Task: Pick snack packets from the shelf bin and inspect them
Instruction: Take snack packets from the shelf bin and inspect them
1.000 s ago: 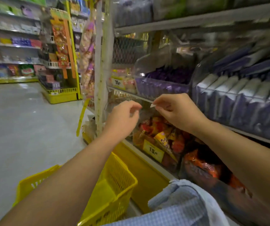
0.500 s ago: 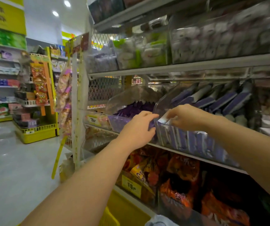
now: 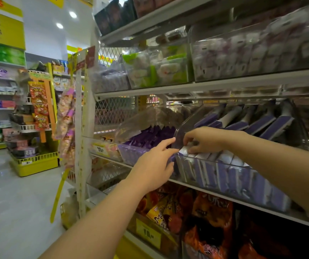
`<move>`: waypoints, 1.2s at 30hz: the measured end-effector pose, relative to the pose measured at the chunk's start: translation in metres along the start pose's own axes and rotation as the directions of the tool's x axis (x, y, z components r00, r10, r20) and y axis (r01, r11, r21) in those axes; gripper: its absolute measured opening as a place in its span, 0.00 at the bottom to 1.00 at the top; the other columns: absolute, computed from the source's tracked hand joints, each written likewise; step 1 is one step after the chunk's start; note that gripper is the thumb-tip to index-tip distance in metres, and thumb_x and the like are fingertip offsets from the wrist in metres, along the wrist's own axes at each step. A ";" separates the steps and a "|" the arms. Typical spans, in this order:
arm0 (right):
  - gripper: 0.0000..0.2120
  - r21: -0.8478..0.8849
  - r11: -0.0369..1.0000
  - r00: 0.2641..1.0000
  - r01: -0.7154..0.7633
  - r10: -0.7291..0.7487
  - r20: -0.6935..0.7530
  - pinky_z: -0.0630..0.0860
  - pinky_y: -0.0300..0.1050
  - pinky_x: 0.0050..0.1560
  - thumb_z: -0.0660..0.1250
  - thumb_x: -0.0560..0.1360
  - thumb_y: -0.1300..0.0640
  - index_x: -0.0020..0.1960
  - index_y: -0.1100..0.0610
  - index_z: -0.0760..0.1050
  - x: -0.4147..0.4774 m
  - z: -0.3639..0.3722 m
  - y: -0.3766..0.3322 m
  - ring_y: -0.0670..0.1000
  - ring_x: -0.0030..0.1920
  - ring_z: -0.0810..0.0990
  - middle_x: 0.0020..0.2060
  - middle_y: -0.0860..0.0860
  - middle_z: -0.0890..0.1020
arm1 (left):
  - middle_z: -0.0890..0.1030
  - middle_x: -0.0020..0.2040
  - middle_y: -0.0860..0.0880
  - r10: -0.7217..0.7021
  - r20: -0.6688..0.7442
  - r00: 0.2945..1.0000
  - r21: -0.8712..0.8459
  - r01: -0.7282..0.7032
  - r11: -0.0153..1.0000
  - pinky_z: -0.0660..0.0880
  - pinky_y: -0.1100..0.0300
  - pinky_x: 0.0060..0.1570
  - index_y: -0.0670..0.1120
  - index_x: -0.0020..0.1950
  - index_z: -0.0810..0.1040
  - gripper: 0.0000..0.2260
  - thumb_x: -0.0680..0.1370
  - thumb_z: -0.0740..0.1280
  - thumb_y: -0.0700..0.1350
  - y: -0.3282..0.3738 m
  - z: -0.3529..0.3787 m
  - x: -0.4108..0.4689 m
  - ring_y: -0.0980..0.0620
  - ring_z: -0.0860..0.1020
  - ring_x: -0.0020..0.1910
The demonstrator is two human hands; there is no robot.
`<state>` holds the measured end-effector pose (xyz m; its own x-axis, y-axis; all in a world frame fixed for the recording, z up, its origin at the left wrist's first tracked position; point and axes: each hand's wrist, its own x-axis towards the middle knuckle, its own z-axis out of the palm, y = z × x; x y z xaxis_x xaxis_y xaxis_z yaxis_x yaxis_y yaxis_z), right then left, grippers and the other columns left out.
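A clear plastic shelf bin (image 3: 230, 176) on the middle shelf holds a row of purple-and-white snack packets (image 3: 222, 171) standing upright. My right hand (image 3: 204, 140) reaches into the bin's left end, its fingertips curled down on the tops of the first packets; whether it grips one is not visible. My left hand (image 3: 155, 165) is in front of the bin's left corner, fingers apart, index finger touching the raised clear lid (image 3: 179, 135). It holds nothing.
A second clear bin (image 3: 131, 152) of darker purple packets sits just left. Orange and red snack bags (image 3: 202, 217) fill the shelf below, with a yellow price tag (image 3: 148, 233). Bins of white and green packets (image 3: 161, 68) are above. The aisle floor (image 3: 15, 202) opens to the left.
The view rose from the lower shelf and yellow basket to the middle shelf. Both hands moved up from the orange-bag bin to the purple packet bin; the right hand went deeper inside.
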<state>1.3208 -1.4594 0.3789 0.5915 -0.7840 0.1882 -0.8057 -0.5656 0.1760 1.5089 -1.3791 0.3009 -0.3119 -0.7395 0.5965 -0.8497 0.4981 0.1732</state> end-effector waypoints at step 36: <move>0.05 0.580 0.794 0.687 0.182 0.319 -0.653 0.76 0.41 0.25 0.62 0.80 0.56 0.47 0.57 0.70 -0.011 -0.047 -0.022 0.45 0.25 0.80 0.34 0.51 0.79 | 0.76 0.64 0.60 -0.203 -0.042 0.978 -0.637 0.131 0.760 0.74 0.62 0.56 0.58 0.71 0.67 0.17 0.82 0.60 0.51 -0.001 -0.007 0.003 0.64 0.79 0.54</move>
<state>1.3336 -1.4262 0.4187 0.1699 -0.5523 0.8162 -0.5509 -0.7399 -0.3860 1.5116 -1.3783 0.3083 -0.1146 -0.8059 0.5808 -0.4158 0.5699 0.7087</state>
